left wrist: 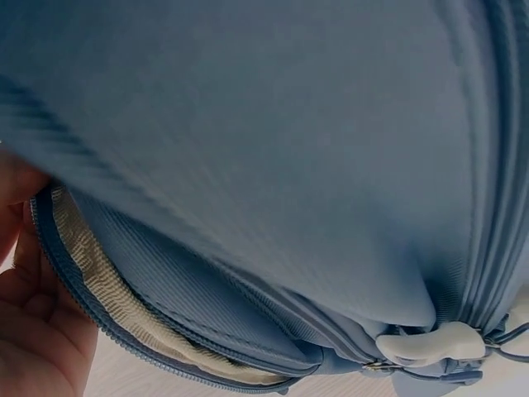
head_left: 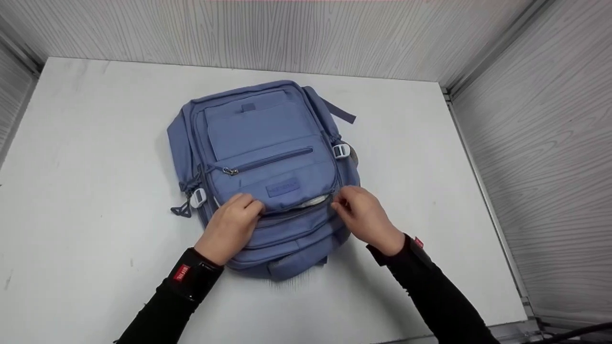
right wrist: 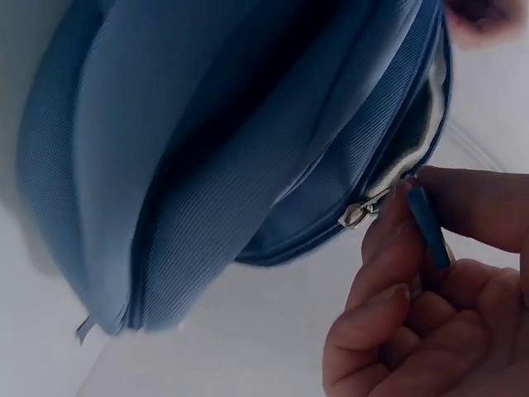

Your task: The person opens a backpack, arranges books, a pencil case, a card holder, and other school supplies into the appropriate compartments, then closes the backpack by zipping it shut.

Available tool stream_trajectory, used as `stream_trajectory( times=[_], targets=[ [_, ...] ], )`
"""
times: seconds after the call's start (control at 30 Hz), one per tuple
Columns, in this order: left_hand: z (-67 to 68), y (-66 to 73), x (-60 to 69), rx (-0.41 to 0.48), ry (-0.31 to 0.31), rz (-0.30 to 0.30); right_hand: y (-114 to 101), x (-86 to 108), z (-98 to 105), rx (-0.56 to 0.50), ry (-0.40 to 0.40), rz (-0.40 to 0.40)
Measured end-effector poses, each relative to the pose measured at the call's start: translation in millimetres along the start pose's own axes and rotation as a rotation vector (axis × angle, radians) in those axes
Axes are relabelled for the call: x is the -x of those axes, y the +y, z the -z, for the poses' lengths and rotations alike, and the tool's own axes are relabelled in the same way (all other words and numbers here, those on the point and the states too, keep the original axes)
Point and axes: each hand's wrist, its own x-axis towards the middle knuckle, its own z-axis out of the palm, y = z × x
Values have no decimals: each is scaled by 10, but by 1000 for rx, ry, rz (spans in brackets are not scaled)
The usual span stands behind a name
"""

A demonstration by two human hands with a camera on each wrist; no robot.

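A blue backpack [head_left: 267, 126] lies front side up on the white table. A zipped compartment across its front is partly open, and its pale lining [left wrist: 124, 306] shows in the left wrist view. At the left part of that opening, my left hand [head_left: 232, 224] grips the zippered edge [left wrist: 70, 285] between thumb and fingers. My right hand [head_left: 366, 215] is at the right end of the opening. In the right wrist view it pinches a blue zipper pull [right wrist: 428, 227] that hangs from a metal slider [right wrist: 357, 215]. What lies inside the compartment is hidden.
A smaller closed front zipper [head_left: 275, 160] crosses the backpack. White buckles [head_left: 341, 151] sit at its sides, and a loose strap [head_left: 340, 112] sticks out at upper right. Wood-grain panels [head_left: 248, 33] wall the table [head_left: 95, 191] at the back and sides.
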Motion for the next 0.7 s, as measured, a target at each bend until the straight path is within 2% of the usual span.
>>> stream_trajectory(
  times=[0.13, 0.3, 0.47, 0.6, 0.7],
  targets=[
    [-1, -9, 5, 9, -12, 10, -171, 43, -107, -10, 4, 48],
    [1, -18, 11, 14, -17, 24, -430, 52, -338, -2, 8, 120],
    [-11, -16, 16, 5, -11, 24, -656, 25, -558, 19, -39, 186],
    [-21, -11, 25, 2, -14, 18, -673, 13, -635, 22, -64, 226],
    [-14, 0, 25, -4, -17, 18, -572, 11, -608, 5, -67, 272]
  ],
)
